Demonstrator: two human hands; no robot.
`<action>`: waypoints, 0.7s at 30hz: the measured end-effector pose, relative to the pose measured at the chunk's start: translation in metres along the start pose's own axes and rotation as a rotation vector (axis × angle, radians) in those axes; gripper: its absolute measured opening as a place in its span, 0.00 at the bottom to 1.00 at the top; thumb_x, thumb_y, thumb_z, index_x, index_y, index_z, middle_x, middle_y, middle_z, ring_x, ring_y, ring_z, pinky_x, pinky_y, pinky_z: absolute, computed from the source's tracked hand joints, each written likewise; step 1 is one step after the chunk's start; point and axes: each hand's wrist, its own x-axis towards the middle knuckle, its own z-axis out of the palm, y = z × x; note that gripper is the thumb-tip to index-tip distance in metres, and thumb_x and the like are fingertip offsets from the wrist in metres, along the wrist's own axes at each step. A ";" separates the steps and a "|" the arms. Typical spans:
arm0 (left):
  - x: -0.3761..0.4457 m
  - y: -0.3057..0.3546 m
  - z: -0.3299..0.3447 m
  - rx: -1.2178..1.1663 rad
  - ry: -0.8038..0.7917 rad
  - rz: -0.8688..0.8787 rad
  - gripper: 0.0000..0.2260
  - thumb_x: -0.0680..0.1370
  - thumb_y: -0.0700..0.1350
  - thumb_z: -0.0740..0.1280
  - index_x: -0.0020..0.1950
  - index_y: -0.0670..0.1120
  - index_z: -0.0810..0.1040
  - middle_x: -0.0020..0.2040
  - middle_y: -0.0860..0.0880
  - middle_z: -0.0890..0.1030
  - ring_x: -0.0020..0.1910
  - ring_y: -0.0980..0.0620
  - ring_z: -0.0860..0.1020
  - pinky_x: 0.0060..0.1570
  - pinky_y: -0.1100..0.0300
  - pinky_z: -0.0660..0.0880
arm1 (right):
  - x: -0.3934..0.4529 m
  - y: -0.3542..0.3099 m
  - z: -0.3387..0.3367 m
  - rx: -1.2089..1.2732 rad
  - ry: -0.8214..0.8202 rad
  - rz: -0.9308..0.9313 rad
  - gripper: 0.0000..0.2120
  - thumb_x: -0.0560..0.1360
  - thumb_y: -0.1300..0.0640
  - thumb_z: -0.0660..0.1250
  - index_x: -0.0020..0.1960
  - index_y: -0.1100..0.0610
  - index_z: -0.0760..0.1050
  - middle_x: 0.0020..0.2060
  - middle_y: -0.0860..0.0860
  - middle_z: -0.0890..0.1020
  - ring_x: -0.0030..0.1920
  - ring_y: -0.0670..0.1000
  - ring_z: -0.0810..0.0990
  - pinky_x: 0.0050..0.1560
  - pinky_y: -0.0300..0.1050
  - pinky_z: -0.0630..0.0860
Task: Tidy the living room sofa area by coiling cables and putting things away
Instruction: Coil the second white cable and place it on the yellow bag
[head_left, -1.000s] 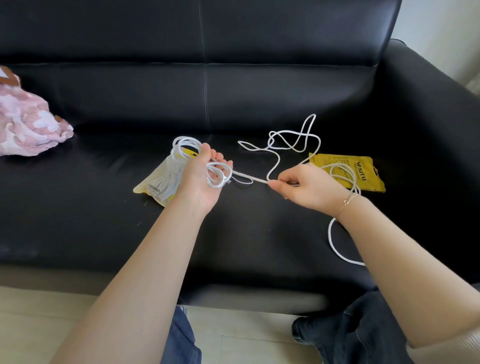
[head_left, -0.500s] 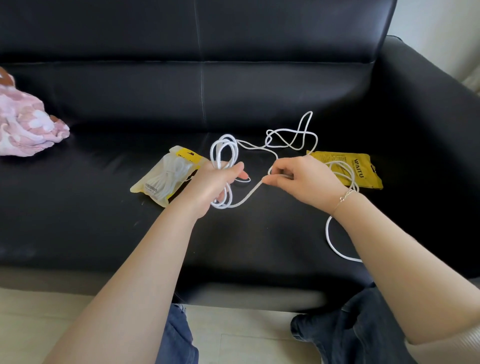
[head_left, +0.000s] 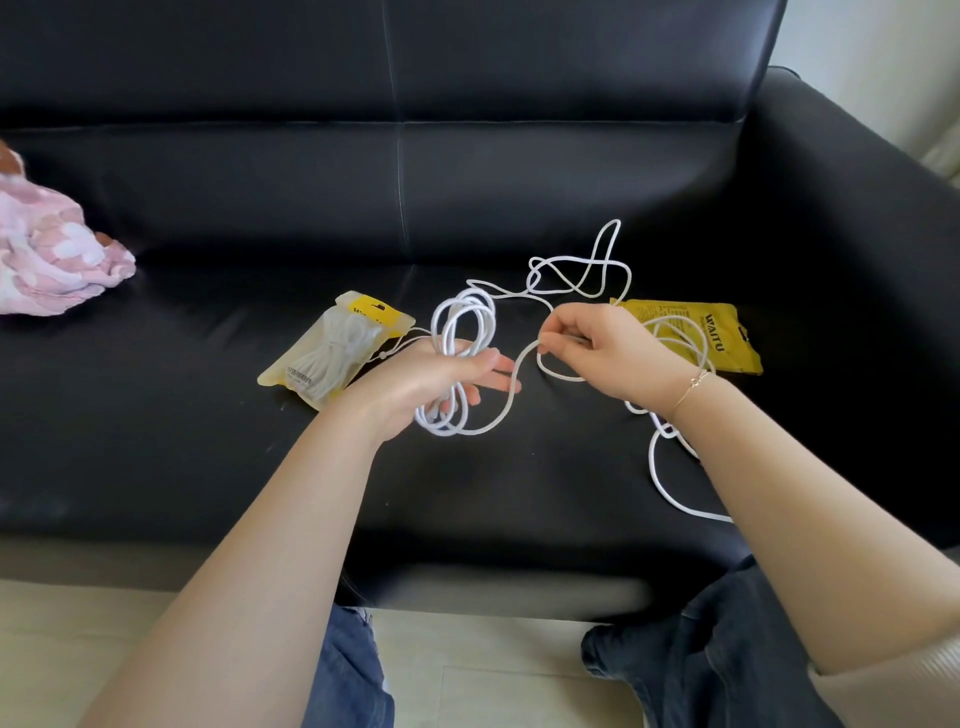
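From the head view, a black leather sofa (head_left: 467, 493) fills the frame; on its seat a white cable (head_left: 576, 283) lies in loose tangled loops toward the backrest and trails down past the right wrist toward the seat's front edge. The left hand (head_left: 431, 379) holds several coiled turns of that cable, its fingers curled round the bundle, loops standing out above and below the palm; the right hand (head_left: 602, 353) pinches a single strand between thumb and fingertips, just beside the left hand's fingers. A clear packet with a yellow header (head_left: 332, 353), holding another coiled white cable, lies just behind the left hand; a yellow packet (head_left: 727, 338) lies flat behind the right hand, cable crossing it; a pink and white cloth (head_left: 52, 254) sits at the seat's far left.
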 end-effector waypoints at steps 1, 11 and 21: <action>0.001 0.000 0.003 -0.001 -0.033 -0.004 0.10 0.82 0.52 0.62 0.56 0.52 0.82 0.51 0.57 0.85 0.44 0.55 0.75 0.44 0.60 0.71 | 0.000 -0.001 0.001 0.007 0.020 -0.017 0.07 0.80 0.58 0.63 0.44 0.54 0.77 0.24 0.44 0.70 0.25 0.41 0.70 0.29 0.31 0.64; 0.005 0.004 0.011 -0.198 -0.068 -0.009 0.11 0.80 0.50 0.65 0.44 0.44 0.79 0.43 0.51 0.85 0.54 0.49 0.83 0.62 0.51 0.75 | -0.002 -0.001 0.004 0.025 0.166 -0.090 0.07 0.80 0.56 0.62 0.48 0.57 0.77 0.28 0.44 0.73 0.27 0.40 0.71 0.31 0.36 0.65; 0.001 0.006 0.010 -0.159 -0.144 0.004 0.15 0.76 0.55 0.68 0.41 0.44 0.78 0.36 0.49 0.81 0.35 0.53 0.79 0.48 0.54 0.79 | -0.007 -0.006 0.003 -0.033 0.303 -0.285 0.08 0.81 0.53 0.61 0.51 0.55 0.77 0.33 0.51 0.79 0.31 0.50 0.74 0.33 0.45 0.73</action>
